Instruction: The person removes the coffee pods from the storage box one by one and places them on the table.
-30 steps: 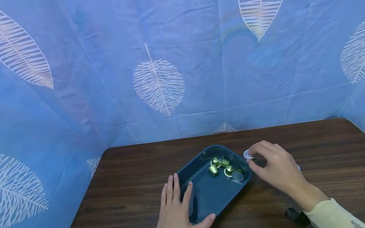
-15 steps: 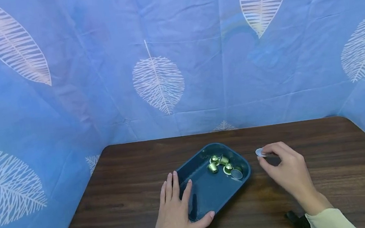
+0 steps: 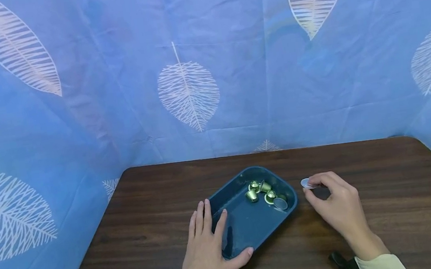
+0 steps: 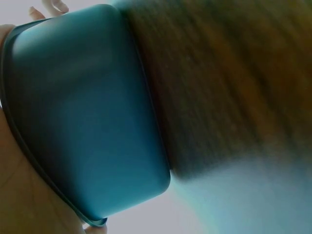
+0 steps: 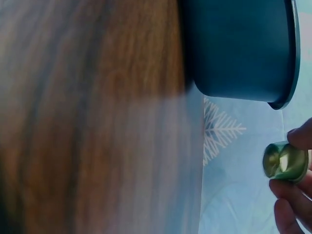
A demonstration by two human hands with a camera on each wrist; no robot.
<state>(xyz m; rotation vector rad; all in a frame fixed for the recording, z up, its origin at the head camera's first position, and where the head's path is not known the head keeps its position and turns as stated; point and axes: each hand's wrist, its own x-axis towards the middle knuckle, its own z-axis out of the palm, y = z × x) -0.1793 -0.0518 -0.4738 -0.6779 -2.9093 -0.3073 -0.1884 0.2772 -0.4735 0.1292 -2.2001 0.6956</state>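
Note:
A dark blue tray (image 3: 247, 231) sits at an angle on the table, with several green coffee capsules (image 3: 252, 196) bunched toward its far right end. My left hand (image 3: 208, 261) rests on the tray's near left end, fingers extended, thumb along the near rim. To the right of the tray, my right hand (image 3: 339, 204) pinches a green coffee capsule (image 5: 285, 162) between thumb and fingers, just off the tray. Its silver lid (image 3: 307, 183) shows in the head view. Only the tray's outer wall (image 4: 92, 112) is visible in the left wrist view.
The dark wood table (image 3: 144, 215) extends on both sides of the tray. A black wrist strap (image 3: 342, 264) shows by the right sleeve. Blue cloth (image 3: 234, 91) with white leaf prints hangs behind the table.
My right hand has moved right, away from the tray's rim, with the capsule in its fingers, then nearly stopped. The left hand and the tray stay in place.

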